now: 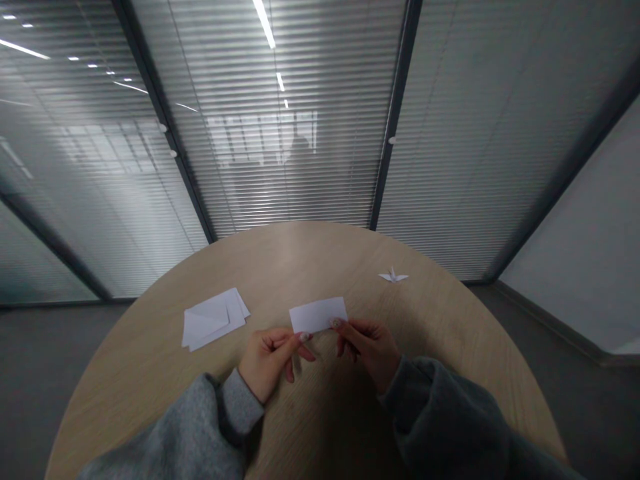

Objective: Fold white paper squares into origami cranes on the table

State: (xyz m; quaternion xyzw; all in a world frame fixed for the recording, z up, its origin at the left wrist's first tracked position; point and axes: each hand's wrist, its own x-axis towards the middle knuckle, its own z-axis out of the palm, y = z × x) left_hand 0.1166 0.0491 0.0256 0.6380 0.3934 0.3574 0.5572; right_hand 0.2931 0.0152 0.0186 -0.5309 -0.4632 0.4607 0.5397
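Observation:
A small white sheet of paper (319, 313), oblong in outline, is held up just above the table between my two hands. My left hand (274, 355) pinches its lower left corner between thumb and fingers. At the lower right corner, the thumb and fingers of my right hand (369, 345) grip the same paper. Whether the sheet is folded I cannot tell. To the left of my left hand lie several loose white paper sheets (213, 320), overlapping one another. A folded white paper crane (393, 275) stands on the table beyond my right hand.
The round wooden table (310, 257) has its curved far edge close to a glass partition with blinds (300, 160). Dark frame posts (393, 127) divide the glass. A pale wall (590, 247) rises at the right, above the grey floor (530, 320).

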